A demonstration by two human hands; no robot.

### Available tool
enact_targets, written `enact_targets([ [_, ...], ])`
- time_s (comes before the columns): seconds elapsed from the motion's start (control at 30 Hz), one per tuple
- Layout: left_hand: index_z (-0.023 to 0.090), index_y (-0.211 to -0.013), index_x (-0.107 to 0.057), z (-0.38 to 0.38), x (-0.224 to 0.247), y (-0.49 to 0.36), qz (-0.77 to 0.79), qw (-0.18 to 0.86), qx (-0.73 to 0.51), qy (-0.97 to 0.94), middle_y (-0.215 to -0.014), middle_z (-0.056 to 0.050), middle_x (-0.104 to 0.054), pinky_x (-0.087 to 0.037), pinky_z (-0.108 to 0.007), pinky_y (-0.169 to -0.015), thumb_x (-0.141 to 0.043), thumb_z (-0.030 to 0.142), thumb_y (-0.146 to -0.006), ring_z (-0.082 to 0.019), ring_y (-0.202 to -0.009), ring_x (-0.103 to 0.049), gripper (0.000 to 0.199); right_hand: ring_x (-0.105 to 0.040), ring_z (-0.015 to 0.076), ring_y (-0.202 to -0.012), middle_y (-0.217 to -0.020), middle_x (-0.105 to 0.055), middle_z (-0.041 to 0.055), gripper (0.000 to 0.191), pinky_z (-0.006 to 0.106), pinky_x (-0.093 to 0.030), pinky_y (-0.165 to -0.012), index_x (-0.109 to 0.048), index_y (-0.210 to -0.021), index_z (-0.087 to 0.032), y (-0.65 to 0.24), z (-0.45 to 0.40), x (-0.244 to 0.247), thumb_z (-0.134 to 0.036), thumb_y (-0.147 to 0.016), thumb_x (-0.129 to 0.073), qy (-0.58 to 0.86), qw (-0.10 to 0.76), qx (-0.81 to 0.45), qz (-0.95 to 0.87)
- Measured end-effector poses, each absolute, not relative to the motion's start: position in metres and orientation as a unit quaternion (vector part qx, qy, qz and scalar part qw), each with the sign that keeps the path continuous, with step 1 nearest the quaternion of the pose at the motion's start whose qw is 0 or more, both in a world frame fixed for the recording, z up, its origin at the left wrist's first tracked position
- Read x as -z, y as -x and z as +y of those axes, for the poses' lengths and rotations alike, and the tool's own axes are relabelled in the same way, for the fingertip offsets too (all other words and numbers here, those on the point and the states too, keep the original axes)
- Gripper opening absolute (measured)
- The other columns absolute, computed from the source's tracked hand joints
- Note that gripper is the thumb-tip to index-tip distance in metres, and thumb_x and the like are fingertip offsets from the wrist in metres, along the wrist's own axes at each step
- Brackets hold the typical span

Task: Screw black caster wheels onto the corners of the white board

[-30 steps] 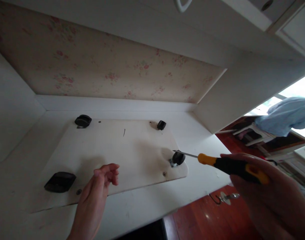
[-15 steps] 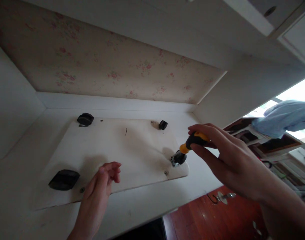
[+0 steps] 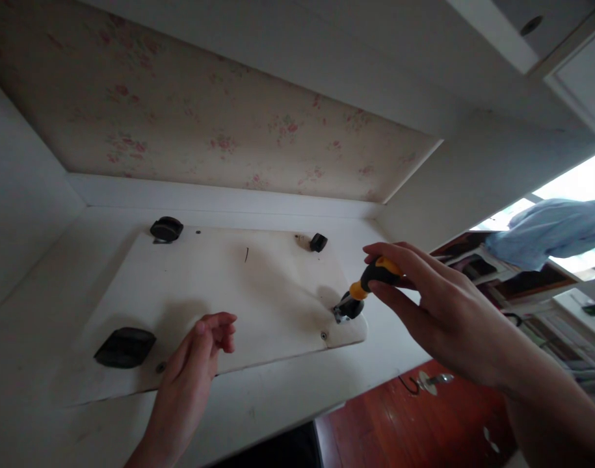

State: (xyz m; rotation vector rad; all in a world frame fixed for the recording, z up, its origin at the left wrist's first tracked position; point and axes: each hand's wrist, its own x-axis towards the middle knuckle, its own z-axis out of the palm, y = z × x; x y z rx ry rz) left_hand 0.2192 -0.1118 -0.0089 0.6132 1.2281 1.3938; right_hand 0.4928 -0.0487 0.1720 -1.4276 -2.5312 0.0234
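Observation:
My right hand (image 3: 434, 299) is closed round the black and yellow handle of a screwdriver (image 3: 375, 276). The shaft slants down to the metal plate of a black caster (image 3: 350, 305) at the right front corner of a white board (image 3: 258, 292); the exact tip contact is too small to tell. My left hand (image 3: 199, 357) hovers over the board's front edge, its fingers curled in and the thumb against them. Whatever it may hold is hidden. Other black casters stand at the left front (image 3: 125, 348), left back (image 3: 166, 229) and right back (image 3: 318, 242).
The board lies on a white surface (image 3: 277, 390) inside a white recess backed by flowered wallpaper (image 3: 258, 143). A white panel (image 3: 326, 58) overhangs it. Beyond the front edge is a red wooden floor (image 3: 365, 429). A person in light blue clothing (image 3: 541, 227) is at the far right.
The view has shifted very slightly. My right hand and the screwdriver have moved a little to the left, the handle turning slightly. My left hand stays in about the same place.

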Motion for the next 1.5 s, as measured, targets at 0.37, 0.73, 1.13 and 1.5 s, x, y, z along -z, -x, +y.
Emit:
enact_targets([
  [0.37, 0.020, -0.100, -0.072, -0.112, 0.012, -0.218, 0.516, 0.561, -0.594, -0.259, -0.091, -0.004, -0.065, -0.049, -0.026, -0.077, -0.062, 0.064, -0.085, -0.017, -0.086, -0.055, 0.048, -0.067, 0.0208, -0.081, -0.112, -0.064, 0.0061, 0.031, 0.040, -0.054, -0.073, -0.050, -0.129, -0.026, -0.492, -0.046, -0.168, -0.037, -0.100, -0.049, 0.489, 0.107, 0.028, -0.865],
  [0.73, 0.020, -0.100, -0.071, -0.111, 0.010, -0.220, 0.520, 0.555, -0.592, -0.266, -0.089, -0.004, -0.065, -0.049, -0.027, -0.080, -0.063, 0.063, -0.085, -0.017, -0.085, -0.056, 0.047, -0.069, 0.0224, -0.089, -0.129, -0.061, 0.0125, 0.036, 0.039, -0.055, -0.077, -0.050, -0.136, -0.023, -0.492, -0.039, -0.168, -0.036, -0.103, -0.041, 0.471, 0.098, 0.045, -0.875],
  [1.13, 0.021, -0.098, -0.071, -0.113, 0.006, -0.218, 0.537, 0.561, -0.572, -0.264, -0.088, -0.004, -0.066, -0.048, -0.027, -0.079, -0.064, 0.063, -0.084, -0.017, -0.085, -0.056, 0.045, -0.069, 0.0236, -0.080, -0.115, -0.067, 0.0089, 0.037, 0.043, -0.057, -0.071, -0.058, -0.125, -0.022, -0.498, -0.034, -0.167, -0.047, -0.100, -0.049, 0.498, 0.099, 0.094, -0.857],
  [1.5, 0.020, -0.097, -0.072, -0.113, 0.007, -0.218, 0.536, 0.562, -0.575, -0.256, -0.087, -0.004, -0.066, -0.049, -0.026, -0.079, -0.067, 0.063, -0.081, -0.017, -0.084, -0.056, 0.046, -0.066, 0.0216, -0.084, -0.110, -0.064, 0.0093, 0.034, 0.040, -0.055, -0.074, -0.059, -0.123, -0.020, -0.502, -0.034, -0.161, -0.042, -0.098, -0.054, 0.473, 0.139, 0.089, -0.865],
])
